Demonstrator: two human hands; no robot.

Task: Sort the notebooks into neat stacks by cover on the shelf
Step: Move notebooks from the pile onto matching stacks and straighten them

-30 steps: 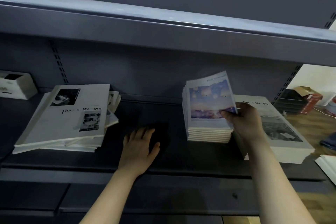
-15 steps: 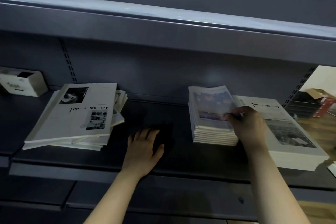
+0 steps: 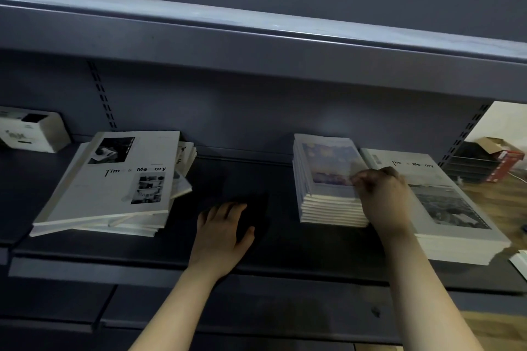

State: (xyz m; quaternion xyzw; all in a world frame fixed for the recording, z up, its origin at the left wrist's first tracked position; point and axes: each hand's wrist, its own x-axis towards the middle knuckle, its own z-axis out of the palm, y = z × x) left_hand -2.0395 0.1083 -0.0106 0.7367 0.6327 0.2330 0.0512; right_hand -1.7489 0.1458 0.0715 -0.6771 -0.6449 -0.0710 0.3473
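The right hand point(image 3: 382, 199) pinches the top notebook point(image 3: 325, 162) on the sky-cover stack point(image 3: 328, 209); a careless tug could skew it. The left hand point(image 3: 225, 234) lies flat, steadying nothing.

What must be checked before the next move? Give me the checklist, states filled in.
1. Right hand grip: ok, pinching the top sky-photo paper notebook at its right edge.
2. Small notebook stack under it: ok, edges nearly flush.
3. Left pile of white rectangular "Time & Memory" notebooks: not ok, fanned and askew.
4. Right stack of white rectangular notebooks: ok, squared.
5. Left hand: ok, flat on the dark metal shelf, holding nothing.
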